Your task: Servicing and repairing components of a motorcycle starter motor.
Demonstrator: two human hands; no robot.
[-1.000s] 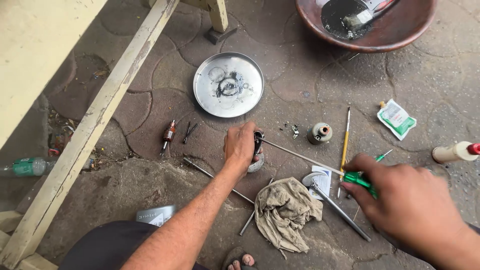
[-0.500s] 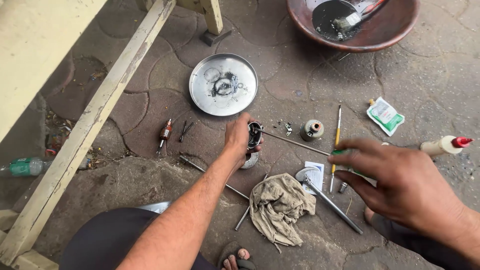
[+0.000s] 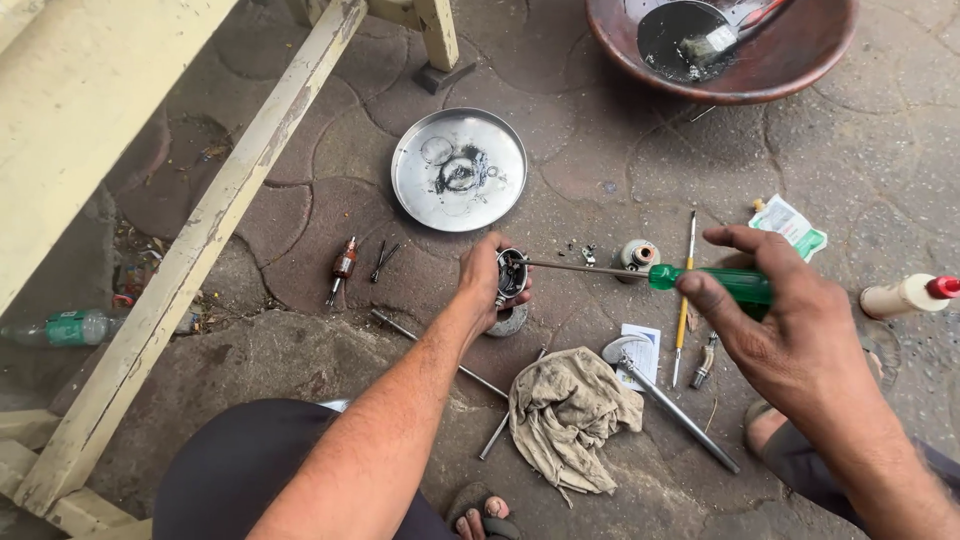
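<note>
My left hand (image 3: 487, 283) grips a small round metal motor housing (image 3: 511, 276) held on edge just above the paved ground. My right hand (image 3: 790, 318) holds a long screwdriver with a green handle (image 3: 712, 281). Its thin steel shaft (image 3: 585, 267) runs left and the tip reaches into the housing's open face. A round metal part (image 3: 511, 321) lies on the ground under the housing.
A steel plate (image 3: 459, 169) with small parts lies behind. A brown basin (image 3: 722, 45) with dark liquid and a brush sits top right. Rag (image 3: 570, 412), rods, armature (image 3: 344, 266), small cylinder (image 3: 637, 255), white bottle (image 3: 908, 295), sachet (image 3: 792, 226), plastic bottle (image 3: 62, 328) and wooden frame (image 3: 190, 256) surround.
My right hand lifted the green-handled screwdriver off the ground and swung its tip left into the housing. My left hand stayed on the housing and tilted it on edge.
</note>
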